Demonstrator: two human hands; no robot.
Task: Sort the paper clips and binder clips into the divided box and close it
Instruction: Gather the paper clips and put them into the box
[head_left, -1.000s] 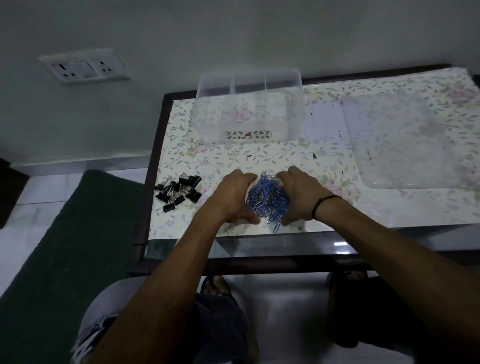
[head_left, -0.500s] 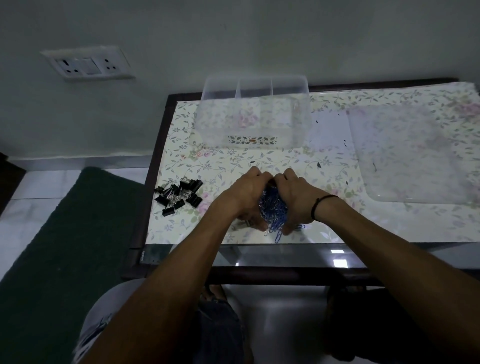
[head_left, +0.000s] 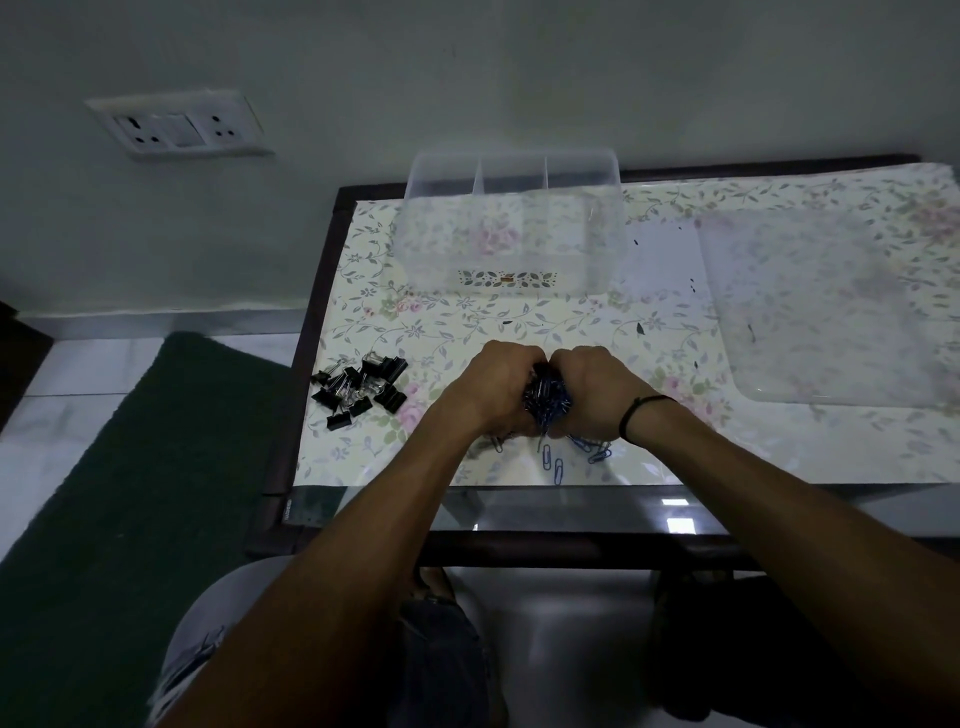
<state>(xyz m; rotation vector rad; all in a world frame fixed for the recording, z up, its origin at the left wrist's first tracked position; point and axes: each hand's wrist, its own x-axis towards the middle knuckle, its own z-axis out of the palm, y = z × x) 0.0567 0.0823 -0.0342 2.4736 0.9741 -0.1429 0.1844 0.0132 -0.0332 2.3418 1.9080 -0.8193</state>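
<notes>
My left hand (head_left: 493, 387) and right hand (head_left: 592, 389) cup a bunch of blue wire paper clips (head_left: 546, 397) above the floral-covered surface (head_left: 519, 322).

blue paper clips (head_left: 546, 399) bunched, black binder clips (head_left: 358, 387) piled

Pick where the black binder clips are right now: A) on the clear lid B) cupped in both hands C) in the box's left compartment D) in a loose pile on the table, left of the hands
D: the binder clips lie heaped on the table, left of the left hand, outside the box.
</notes>
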